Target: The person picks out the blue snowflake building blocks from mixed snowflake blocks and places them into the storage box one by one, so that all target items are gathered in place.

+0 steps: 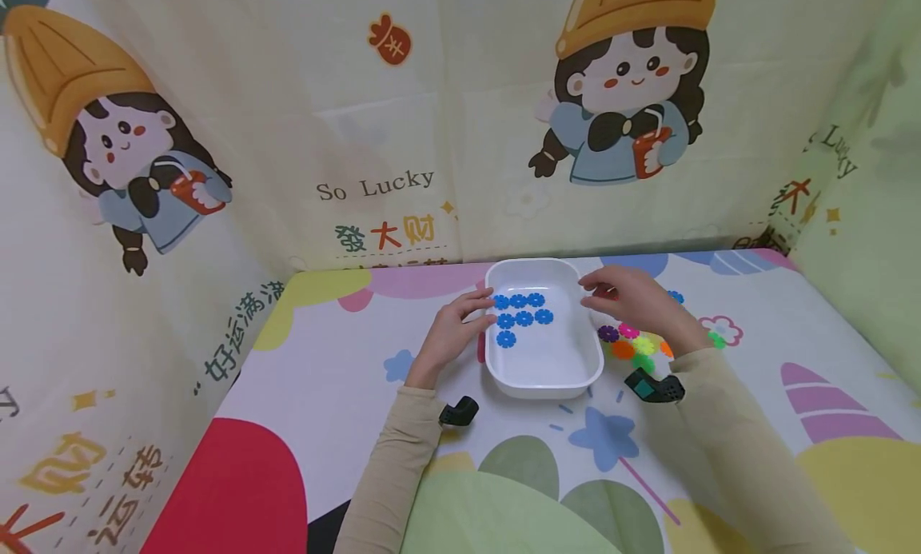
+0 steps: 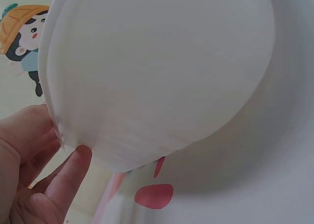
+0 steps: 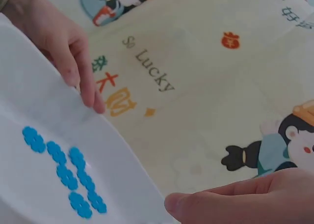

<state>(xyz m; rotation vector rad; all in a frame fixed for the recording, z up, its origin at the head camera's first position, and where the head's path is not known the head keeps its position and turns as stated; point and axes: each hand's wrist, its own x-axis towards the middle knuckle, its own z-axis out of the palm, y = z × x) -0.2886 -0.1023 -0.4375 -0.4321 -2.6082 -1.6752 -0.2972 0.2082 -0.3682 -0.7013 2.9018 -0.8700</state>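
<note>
A white plastic tray (image 1: 550, 370) with rounded corners lies on the table. Inside it, toward the left, several blue snowflake discs (image 1: 524, 319) form rows; the right wrist view shows these blue discs (image 3: 66, 177) too. My left hand (image 1: 452, 330) holds the tray's left rim, and in the left wrist view the fingertips (image 2: 83, 153) press the outer wall. At the opposite rim is my right hand (image 1: 636, 302), its thumb and fingertips at the edge. In the right wrist view, the right thumb (image 3: 179, 204) meets the rim; the fingers' far side is hidden.
Right of the tray, partly under my right forearm, lie loose snowflake discs, among them purple (image 1: 608, 333), orange (image 1: 622, 349) and green (image 1: 643, 364). A printed cloth (image 1: 424, 490) covers the table. A curtain (image 1: 496, 122) with cartoon figures hangs right behind it.
</note>
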